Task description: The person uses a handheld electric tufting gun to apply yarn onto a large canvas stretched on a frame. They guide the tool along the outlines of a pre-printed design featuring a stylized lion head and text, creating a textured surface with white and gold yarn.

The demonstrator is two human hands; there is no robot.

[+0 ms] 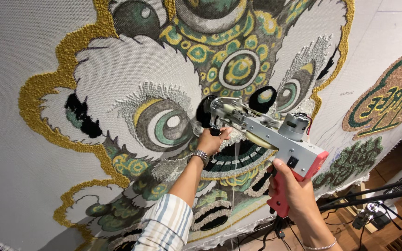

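The person stands close up to a big stretched cloth, pale grey and tilted in the view, with a tufted lion-dance face worked across it in green, yellow, white and black yarn, ringed by a thick gold outline. Both arms reach up and forward toward it.

The right hand is wrapped tight around the red pistol grip of a tufting gun, fingers curled round the front of the handle, wrist bent back a little, a thin bead bracelet low on the forearm. The gun is a grey metal body with a small round motor on top and a black switch on its side; it angles up and to the left, its nose pressed against the cloth just beside a black tufted patch, between the two big green-and-white eyes.

The left hand is further in, up near the cloth, closed on the black front handle under the gun's nose. That arm runs straight up from the lower middle of the view, forearm bare, a striped sleeve pushed back to the elbow and a metal wristwatch on the wrist.

Off to the right the cloth carries a separate tufted emblem in brown and green. Below the cloth's lower edge, black stand legs cross over a wooden floor
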